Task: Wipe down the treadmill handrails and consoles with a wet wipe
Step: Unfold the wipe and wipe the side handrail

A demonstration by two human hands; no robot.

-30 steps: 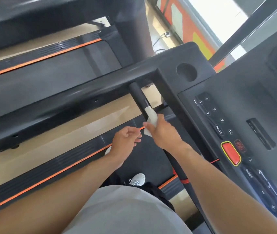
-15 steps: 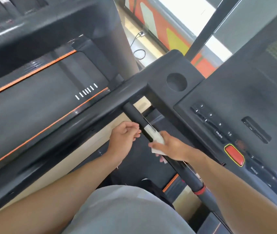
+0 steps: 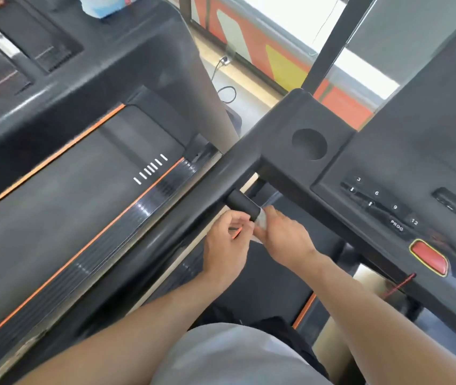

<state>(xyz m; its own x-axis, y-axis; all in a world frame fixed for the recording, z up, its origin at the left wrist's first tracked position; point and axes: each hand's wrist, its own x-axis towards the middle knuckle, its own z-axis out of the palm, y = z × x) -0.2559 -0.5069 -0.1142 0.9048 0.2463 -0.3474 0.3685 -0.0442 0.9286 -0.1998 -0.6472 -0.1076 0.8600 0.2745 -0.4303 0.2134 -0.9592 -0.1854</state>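
A: Where's the wet wipe [image 3: 260,219]?
B: Wrapped on the black handrail [image 3: 243,206], with the right hand [image 3: 286,238] clamped round both.
A: And the left hand [image 3: 227,247]?
B: Just beside that handrail, fingers loosely curled, holding nothing.
A: Beyond the handrail?
B: The console [image 3: 404,173]: a round cup hole, number keys, a red stop button [image 3: 429,257].

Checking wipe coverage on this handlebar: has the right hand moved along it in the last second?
Yes. The right hand, gripping the wet wipe, has slid up the handlebar toward its joint with the side rail.
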